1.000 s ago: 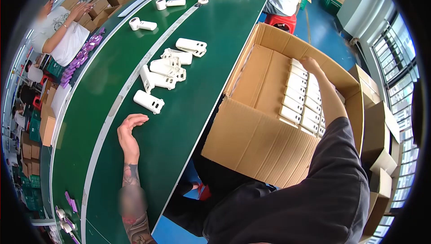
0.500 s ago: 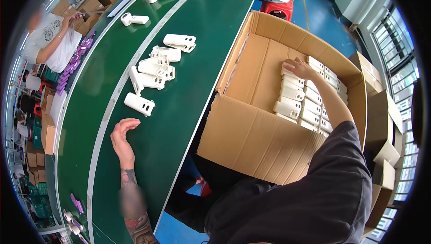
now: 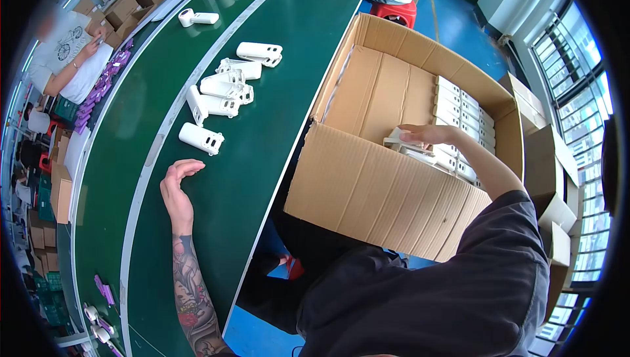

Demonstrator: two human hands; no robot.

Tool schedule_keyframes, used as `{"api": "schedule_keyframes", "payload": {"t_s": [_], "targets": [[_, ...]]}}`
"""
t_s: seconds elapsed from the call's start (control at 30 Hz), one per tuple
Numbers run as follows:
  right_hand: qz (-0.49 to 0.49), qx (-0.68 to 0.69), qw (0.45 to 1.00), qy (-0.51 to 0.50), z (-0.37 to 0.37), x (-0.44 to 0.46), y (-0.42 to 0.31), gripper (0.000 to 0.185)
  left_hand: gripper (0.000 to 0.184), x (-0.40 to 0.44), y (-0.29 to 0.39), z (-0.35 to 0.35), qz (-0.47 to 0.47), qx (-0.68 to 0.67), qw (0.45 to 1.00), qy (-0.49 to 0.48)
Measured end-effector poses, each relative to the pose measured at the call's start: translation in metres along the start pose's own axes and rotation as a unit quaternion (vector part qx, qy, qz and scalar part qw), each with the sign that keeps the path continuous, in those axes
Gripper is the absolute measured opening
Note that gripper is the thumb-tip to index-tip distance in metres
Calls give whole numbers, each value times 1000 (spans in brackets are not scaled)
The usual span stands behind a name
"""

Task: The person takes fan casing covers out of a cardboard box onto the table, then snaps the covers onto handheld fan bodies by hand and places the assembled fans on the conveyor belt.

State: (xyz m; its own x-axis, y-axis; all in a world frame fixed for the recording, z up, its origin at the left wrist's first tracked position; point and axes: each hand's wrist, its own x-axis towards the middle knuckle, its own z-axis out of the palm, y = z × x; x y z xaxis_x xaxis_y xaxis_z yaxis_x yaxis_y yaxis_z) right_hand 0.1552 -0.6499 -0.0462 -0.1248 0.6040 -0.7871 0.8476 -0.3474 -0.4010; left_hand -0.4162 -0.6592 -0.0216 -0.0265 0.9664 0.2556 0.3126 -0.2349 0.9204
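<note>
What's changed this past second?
The right hand has moved from the far end of the packed casings toward the near wall of the carton, where it now touches a white casing. The left hand stays beside the lone casing on the green table; the loose pile looks unchanged.

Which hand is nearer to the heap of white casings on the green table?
Left. The left hand is just short of the white casings; the right hand is inside the cardboard box, to their right.

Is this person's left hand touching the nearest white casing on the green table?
Apart: the head view shows green table between the left hand and the casing.
</note>
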Motion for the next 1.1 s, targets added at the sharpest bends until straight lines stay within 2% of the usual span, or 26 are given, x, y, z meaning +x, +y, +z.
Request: {"api": "schedule_keyframes", "payload": {"t_s": [0.1,0.23,0.3,0.43,0.47,0.53,0.63,0.67,0.77,0.83,0.9,0.97,1.1], "targets": [[-13,20,999,-38,5,-1,7,94,56,-1,2,2,5,12,1000,0],[-38,56,994,-87,11,1,22,96,47,-5,17,18,57,103,993,-13],[-35,72,993,-83,14,1,25,94,39,-6,25,41,105,85,989,-58],[-14,121,990,-72,19,0,32,89,20,-16,76,122,257,159,937,-177],[-8,132,989,-70,20,0,33,88,20,-19,80,147,312,164,918,-180],[5,155,986,-64,21,-2,36,85,27,-26,98,196,355,159,888,-243],[23,189,980,-51,22,-4,41,82,38,-40,110,264,412,149,853,-282],[29,200,978,-49,23,-5,42,80,45,-45,109,283,398,140,847,-324],[42,221,973,-51,22,-11,45,78,52,-62,110,330,430,151,826,-331],[41,225,971,-74,13,-23,39,69,53,-69,104,355,432,155,823,-335],[34,221,970,-98,5,-24,31,61,58,-76,90,374,432,182,810,-352],[-6,272,953,-134,5,-5,52,52,59,-77,90,377,422,191,815,-347],[12,284,946,-153,2,-5,46,52,62,-81,89,376,408,199,821,-345]]}}
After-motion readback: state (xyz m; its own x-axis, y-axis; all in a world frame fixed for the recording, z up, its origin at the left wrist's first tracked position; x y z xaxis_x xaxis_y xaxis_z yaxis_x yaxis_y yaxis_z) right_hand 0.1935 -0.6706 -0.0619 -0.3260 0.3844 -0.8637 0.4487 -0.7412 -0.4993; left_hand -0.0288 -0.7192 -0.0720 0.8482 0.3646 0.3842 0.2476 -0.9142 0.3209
